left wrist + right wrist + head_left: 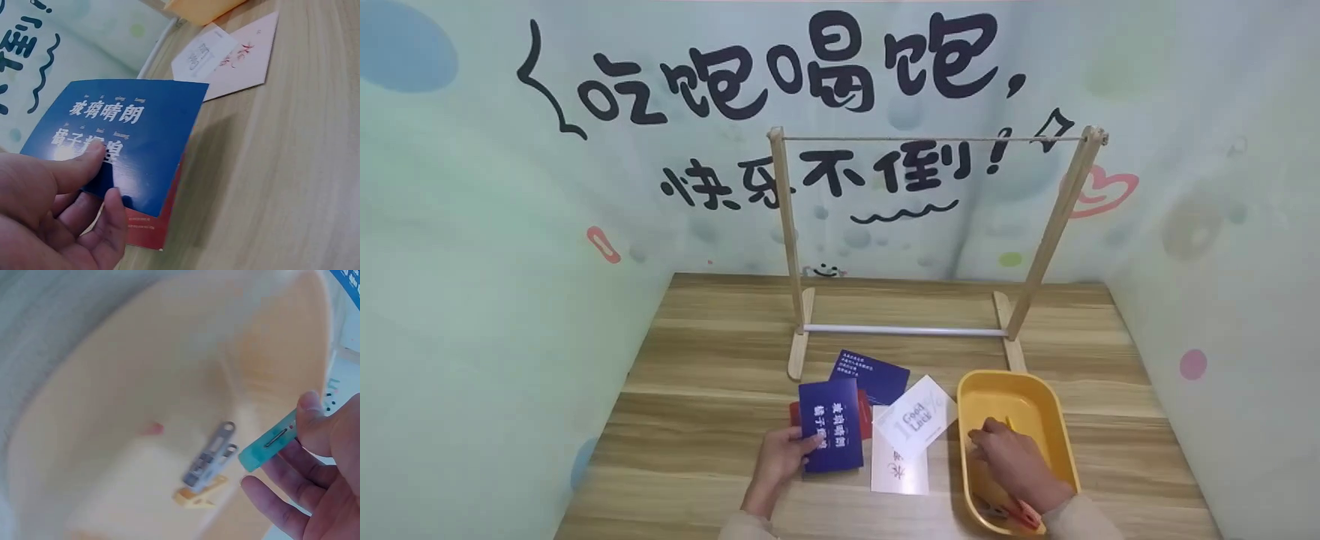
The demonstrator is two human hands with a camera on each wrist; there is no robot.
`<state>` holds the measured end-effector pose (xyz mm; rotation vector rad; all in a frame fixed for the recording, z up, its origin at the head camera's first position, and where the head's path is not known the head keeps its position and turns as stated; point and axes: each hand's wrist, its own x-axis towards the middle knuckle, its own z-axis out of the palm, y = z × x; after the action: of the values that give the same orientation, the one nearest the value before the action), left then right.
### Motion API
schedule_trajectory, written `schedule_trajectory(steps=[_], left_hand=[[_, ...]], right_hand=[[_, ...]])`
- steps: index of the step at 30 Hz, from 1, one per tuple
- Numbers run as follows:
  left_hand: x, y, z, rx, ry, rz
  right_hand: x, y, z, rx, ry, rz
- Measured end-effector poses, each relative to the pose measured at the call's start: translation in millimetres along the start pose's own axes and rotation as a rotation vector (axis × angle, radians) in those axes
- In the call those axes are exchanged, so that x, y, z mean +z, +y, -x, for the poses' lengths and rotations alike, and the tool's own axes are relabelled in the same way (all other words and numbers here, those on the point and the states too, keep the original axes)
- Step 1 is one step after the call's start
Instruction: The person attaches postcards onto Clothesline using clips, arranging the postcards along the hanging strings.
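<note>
In the head view, my left hand point(780, 457) pinches a blue card point(831, 420) with white characters, thumb on its printed face. A red card point(865, 414) shows from under it. My right hand point(1016, 457) is inside the yellow plastic basket point(1063, 409). Up close in the right wrist view, its thumb and fingers pinch a teal clothespin point(267, 447). A grey clothespin point(205, 464) and a yellow clothespin point(199, 498) lie on the basket's bottom. An orange-red clothespin point(1024, 515) shows below the right hand in the head view.
Another blue card point(874, 375) lies behind the held one. A white "Good Luck" card point(915, 424) overlaps a second white card point(900, 480) beside the basket. Farther back stands a wooden frame point(1054, 232) with a string point(930, 139) across its top and a white bar point(904, 330) low down.
</note>
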<state>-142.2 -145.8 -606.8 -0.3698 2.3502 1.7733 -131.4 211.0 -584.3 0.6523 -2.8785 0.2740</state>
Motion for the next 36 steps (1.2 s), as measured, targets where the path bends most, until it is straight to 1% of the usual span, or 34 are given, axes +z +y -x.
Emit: schedule_trajectory(steps=[2,4,7,10,12,14,16,19,22,25,26,28,32,36], left_hand=[[0.0,3.4,-1.8,0.015,0.027,0.011],[0.3,7.3,-3.3,0.023,0.043,0.014],[1.4,11.8,-6.3,0.022,0.05,0.016],[2.5,17.4,-9.4,0.056,0.055,0.016],[3.3,21.6,-11.6,0.065,0.055,0.046],[3.9,26.7,-13.8,0.06,0.049,0.097],[4.6,32.2,-16.2,0.048,0.045,0.14],[4.8,38.1,-18.6,0.042,0.06,0.169],[5.0,42.4,-20.8,0.075,0.091,0.119],[4.7,46.7,-22.6,0.079,0.116,0.086],[4.4,47.8,-23.3,0.091,0.122,0.078],[3.5,50.5,-24.3,0.1,0.132,0.085],[1.0,55.4,-27.2,0.134,0.149,0.091],[-1.5,61.2,-31.0,0.125,0.156,0.09]], right_hand=[[-4.3,1.3,-5.1,-0.032,0.005,0.011],[-8.6,2.2,-10.4,-0.061,-0.013,0.036],[-14.2,2.5,-17.0,-0.1,-0.038,0.07],[-18.4,1.6,-22.5,-0.119,-0.04,0.095],[-20.8,0.7,-26.7,-0.114,-0.033,0.097],[-22.9,0.0,-30.7,-0.107,-0.029,0.093],[-25.8,-0.8,-34.0,-0.096,-0.032,0.078],[-31.8,-1.7,-39.6,-0.07,-0.063,0.035],[-41.7,0.2,-46.3,-0.039,-0.073,-0.032],[-55.5,5.0,-56.3,-0.028,-0.042,-0.085],[-61.1,6.8,-60.3,-0.029,-0.029,-0.097],[-72.4,9.9,-68.4,-0.031,-0.01,-0.11],[-93.6,14.0,-82.2,-0.026,-0.003,-0.144],[-106.8,15.1,-91.4,-0.052,0.011,-0.145]])
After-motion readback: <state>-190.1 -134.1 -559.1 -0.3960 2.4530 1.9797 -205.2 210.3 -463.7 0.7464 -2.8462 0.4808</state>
